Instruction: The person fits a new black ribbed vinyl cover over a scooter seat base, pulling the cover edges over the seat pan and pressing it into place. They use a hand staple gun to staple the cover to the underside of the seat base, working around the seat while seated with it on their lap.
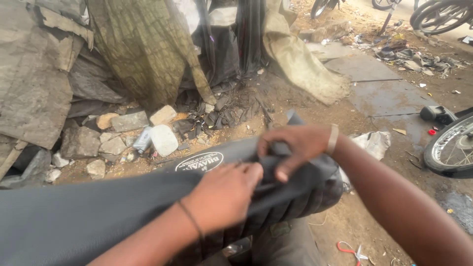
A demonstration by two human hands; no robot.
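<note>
A black rubber tyre with a floppy black inner tube lies across my lap, low in the head view. A white oval label shows on its upper side. My left hand presses down on the rubber near the middle, fingers curled over a fold. My right hand, with a pale band at the wrist, pinches the same fold from above with thumb and fingers. Both hands touch each other at the fold.
Stones and a small bottle lie on dirt below hanging tarpaulins. A bicycle wheel stands at the right edge. Red-handled pliers lie on the ground at the bottom right. More wheels sit at the top right.
</note>
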